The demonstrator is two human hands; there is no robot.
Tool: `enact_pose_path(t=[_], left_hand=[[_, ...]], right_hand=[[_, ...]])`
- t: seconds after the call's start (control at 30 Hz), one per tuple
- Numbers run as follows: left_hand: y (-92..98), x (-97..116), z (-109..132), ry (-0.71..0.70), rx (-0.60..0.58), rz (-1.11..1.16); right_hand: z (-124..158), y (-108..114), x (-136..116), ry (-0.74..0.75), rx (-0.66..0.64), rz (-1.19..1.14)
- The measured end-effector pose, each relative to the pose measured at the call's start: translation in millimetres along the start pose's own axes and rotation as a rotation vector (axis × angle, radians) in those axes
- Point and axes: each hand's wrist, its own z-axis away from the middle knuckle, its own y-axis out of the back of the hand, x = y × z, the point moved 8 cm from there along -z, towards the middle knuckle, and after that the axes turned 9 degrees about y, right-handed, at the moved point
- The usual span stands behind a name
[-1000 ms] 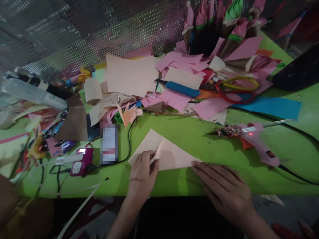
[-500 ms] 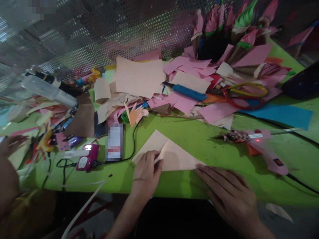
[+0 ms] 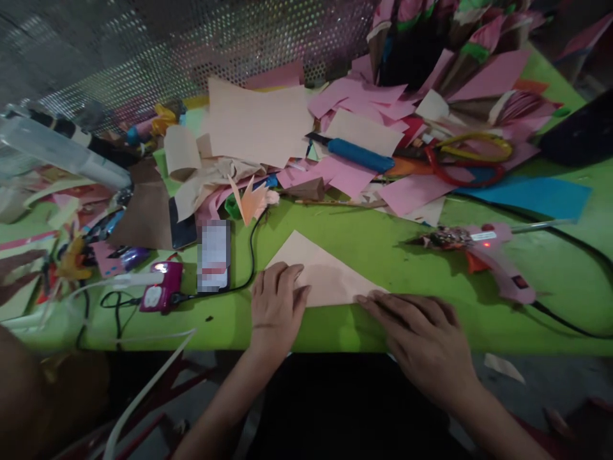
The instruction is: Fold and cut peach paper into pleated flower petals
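A folded sheet of pale peach paper point(image 3: 325, 275) lies on the green tabletop in front of me, roughly triangular with its peak pointing away. My left hand point(image 3: 278, 297) rests on the paper's left part, fingers bent over it and the thumb apart from the forefinger; the left corner is hidden beneath. At the right corner, my right hand point(image 3: 416, 326) lies with outstretched fingers, the tips touching the paper's edge. To the right is a pink glue gun point(image 3: 502, 262) with a red light on.
Behind the paper are a blue-handled cutter point(image 3: 361, 155), red and yellow scissors point(image 3: 469, 172) and heaped pink and peach sheets point(image 3: 261, 124). To the left are a phone point(image 3: 214, 255), a magenta cable box point(image 3: 161, 286) and, at the edge, another person's hand point(image 3: 19, 268).
The raised flap beside my left fingers now lies flat. My left hand has spread over the paper's left part. The whole view has shifted, so everything sits higher in the picture.
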Motion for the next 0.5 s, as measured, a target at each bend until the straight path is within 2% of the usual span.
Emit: enact_pose_path(t=[0.07,0.2,0.5], left_hand=[[-2.2,7,2,-0.084,0.017,-0.020],[-16.8,20,9,-0.254,-0.105,-0.012],[-16.5,30,40,-0.338,-0.245,-0.141]], right_hand=[[0,-1,0,-0.012,-0.010,-0.004],[0,-2,-1,-0.014,-0.017,0.001],[0,-3,-4,-0.011,-0.003,0.025]])
